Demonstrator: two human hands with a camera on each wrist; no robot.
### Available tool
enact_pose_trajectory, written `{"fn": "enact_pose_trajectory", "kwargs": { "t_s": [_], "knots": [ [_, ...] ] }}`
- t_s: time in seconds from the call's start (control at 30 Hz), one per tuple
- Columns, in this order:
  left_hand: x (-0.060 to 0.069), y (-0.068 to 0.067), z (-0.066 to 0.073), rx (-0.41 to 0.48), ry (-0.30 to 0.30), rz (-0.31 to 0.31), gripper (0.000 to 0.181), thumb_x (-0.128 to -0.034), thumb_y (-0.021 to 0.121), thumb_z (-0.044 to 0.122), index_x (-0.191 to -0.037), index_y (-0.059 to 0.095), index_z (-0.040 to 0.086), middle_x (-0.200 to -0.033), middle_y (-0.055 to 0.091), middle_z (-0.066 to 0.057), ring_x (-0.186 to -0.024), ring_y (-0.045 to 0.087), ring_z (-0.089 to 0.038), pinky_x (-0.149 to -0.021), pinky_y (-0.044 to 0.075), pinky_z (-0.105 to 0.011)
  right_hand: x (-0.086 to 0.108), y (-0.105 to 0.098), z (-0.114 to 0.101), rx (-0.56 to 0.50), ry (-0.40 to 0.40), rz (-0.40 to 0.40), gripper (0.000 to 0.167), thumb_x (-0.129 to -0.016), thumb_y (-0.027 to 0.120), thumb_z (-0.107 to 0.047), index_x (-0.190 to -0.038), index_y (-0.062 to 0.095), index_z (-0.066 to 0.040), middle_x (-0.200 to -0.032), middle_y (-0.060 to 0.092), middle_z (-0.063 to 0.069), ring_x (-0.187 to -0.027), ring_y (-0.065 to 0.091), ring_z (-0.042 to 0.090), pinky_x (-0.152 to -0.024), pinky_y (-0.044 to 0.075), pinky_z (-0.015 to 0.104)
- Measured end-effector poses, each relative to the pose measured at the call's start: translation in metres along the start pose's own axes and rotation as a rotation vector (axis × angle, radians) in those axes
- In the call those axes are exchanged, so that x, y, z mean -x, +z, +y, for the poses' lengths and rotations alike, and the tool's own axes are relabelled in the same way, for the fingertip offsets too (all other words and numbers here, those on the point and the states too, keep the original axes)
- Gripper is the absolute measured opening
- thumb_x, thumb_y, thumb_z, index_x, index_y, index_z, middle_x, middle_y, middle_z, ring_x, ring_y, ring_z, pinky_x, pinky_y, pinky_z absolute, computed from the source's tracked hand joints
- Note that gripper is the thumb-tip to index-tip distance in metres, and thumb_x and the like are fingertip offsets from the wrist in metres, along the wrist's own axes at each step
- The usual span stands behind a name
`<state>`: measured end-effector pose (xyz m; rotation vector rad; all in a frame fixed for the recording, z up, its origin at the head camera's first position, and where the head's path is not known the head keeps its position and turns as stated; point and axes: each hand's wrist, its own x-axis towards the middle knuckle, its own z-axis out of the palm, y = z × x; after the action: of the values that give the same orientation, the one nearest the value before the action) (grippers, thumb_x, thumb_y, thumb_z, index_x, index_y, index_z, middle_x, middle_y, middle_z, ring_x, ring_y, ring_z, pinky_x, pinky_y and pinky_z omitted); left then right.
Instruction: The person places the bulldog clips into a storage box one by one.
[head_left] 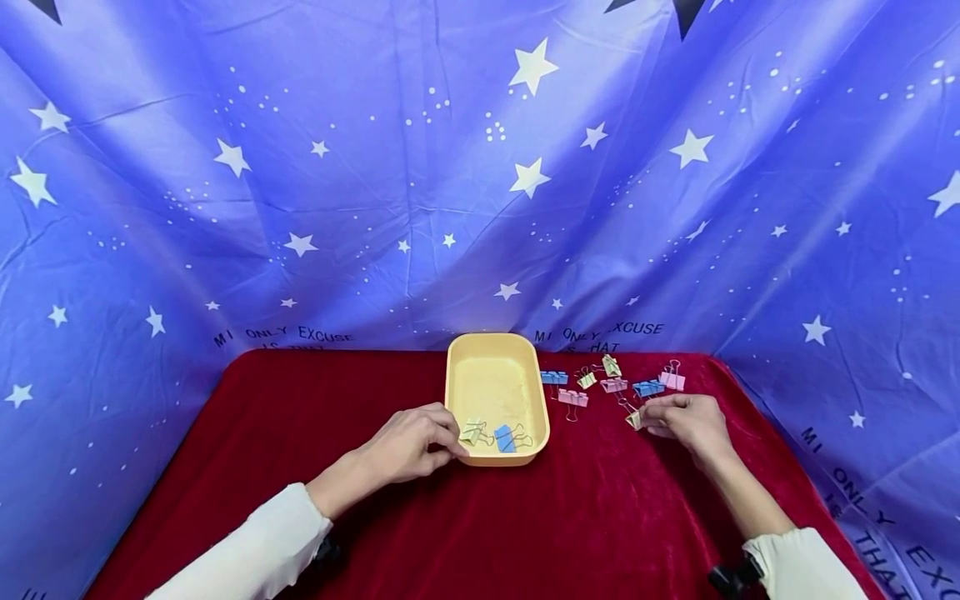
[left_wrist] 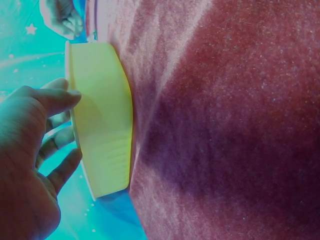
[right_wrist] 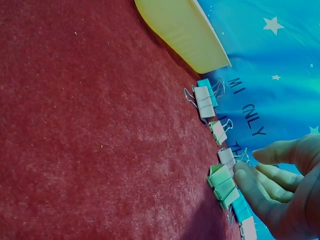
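Just left of the right hand (head_left: pixel 686 422), its grip spread, the nearest yellow clip (head_left: pixel 633 420) lies, handles pointing far-left; the left hand (head_left: pixel 411 442) holds the tray's near-left edge, farther off. The tray (head_left: pixel 546 412) waits left.

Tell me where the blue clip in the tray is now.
In the head view, the blue clip lies at the near end of the tray, to the right of a pale clip.

The left hand (left_wrist: pixel 22 150) grips the rim of a yellow tray (left_wrist: pixel 105 115) on red cloth (left_wrist: pixel 225 100); the right hand (left_wrist: pixel 61 17) shows beyond.
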<state>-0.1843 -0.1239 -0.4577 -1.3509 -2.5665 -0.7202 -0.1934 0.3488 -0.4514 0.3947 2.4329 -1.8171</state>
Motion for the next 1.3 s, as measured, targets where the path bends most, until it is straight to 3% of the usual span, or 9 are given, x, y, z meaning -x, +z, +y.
{"fn": "enact_pose_trajectory", "kwargs": {
  "t_s": [0.37,0.63,0.83,0.93,1.03,1.13,1.3],
  "knots": [
    [0.001,0.002,0.0,-0.003,-0.002,0.011,0.024,-0.0905,0.088,0.005,-0.104,0.094,0.025,-0.096,0.076,0.012,-0.1,0.067,-0.006,-0.083,0.06,-0.023,-0.011,0.0,-0.005,-0.032,0.016,0.041,0.033,-0.101,0.075,0.005,-0.127,0.069,0.025,-0.08,0.082,-0.006,-0.074,0.081,0.002,-0.077,0.068,0.024],
    [0.001,0.002,-0.001,-0.013,0.014,0.026,0.025,-0.0895,0.089,0.005,-0.104,0.094,0.024,-0.095,0.075,0.011,-0.098,0.067,-0.006,-0.082,0.06,-0.023,-0.016,0.001,-0.007,0.085,0.001,0.093,0.037,-0.097,0.083,-0.001,-0.125,0.074,0.021,-0.081,0.082,-0.009,-0.072,0.079,-0.003,-0.076,0.068,0.024],
    [0.0,0.001,0.001,-0.02,0.004,0.015,0.024,-0.091,0.088,0.007,-0.104,0.094,0.026,-0.095,0.074,0.012,-0.098,0.066,-0.005,-0.082,0.058,-0.02,-0.018,0.002,-0.005,0.298,-0.006,0.166,0.047,-0.09,0.093,-0.019,-0.125,0.081,0.009,-0.077,0.081,-0.014,-0.073,0.076,-0.003,-0.065,0.06,0.019],
    [0.0,0.001,0.001,-0.023,0.005,0.016,0.024,-0.0905,0.089,0.006,-0.104,0.094,0.026,-0.095,0.074,0.012,-0.096,0.065,-0.005,-0.081,0.057,-0.019,-0.018,0.003,-0.005,0.384,-0.016,0.183,0.049,-0.088,0.094,-0.024,-0.126,0.082,0.004,-0.083,0.085,-0.009,-0.086,0.073,0.004,-0.068,0.054,0.022],
    [0.0,0.001,0.0,-0.024,0.01,0.018,0.025,-0.0901,0.089,0.006,-0.104,0.094,0.025,-0.094,0.073,0.012,-0.095,0.063,-0.005,-0.08,0.056,-0.019,-0.019,0.005,-0.005,0.435,-0.038,0.191,0.048,-0.089,0.093,-0.026,-0.127,0.082,0.002,-0.098,0.088,0.004,-0.111,0.069,0.024,-0.083,0.048,0.029],
    [0.0,0.002,0.0,-0.027,0.016,0.023,0.026,-0.0891,0.089,0.005,-0.104,0.093,0.025,-0.094,0.073,0.011,-0.094,0.063,-0.005,-0.079,0.056,-0.019,-0.02,0.007,-0.005,0.464,-0.065,0.199,0.048,-0.09,0.093,-0.025,-0.127,0.082,0.002,-0.111,0.087,0.013,-0.125,0.065,0.042,-0.092,0.045,0.037],
    [0.001,0.003,-0.001,-0.032,0.017,0.024,0.027,-0.0879,0.089,0.004,-0.104,0.093,0.024,-0.095,0.074,0.011,-0.094,0.064,-0.006,-0.079,0.057,-0.02,-0.022,0.01,-0.003,0.499,-0.112,0.212,0.048,-0.089,0.095,-0.025,-0.125,0.082,0.003,-0.115,0.086,0.018,-0.123,0.07,0.043,-0.087,0.046,0.038]
  ]
}}
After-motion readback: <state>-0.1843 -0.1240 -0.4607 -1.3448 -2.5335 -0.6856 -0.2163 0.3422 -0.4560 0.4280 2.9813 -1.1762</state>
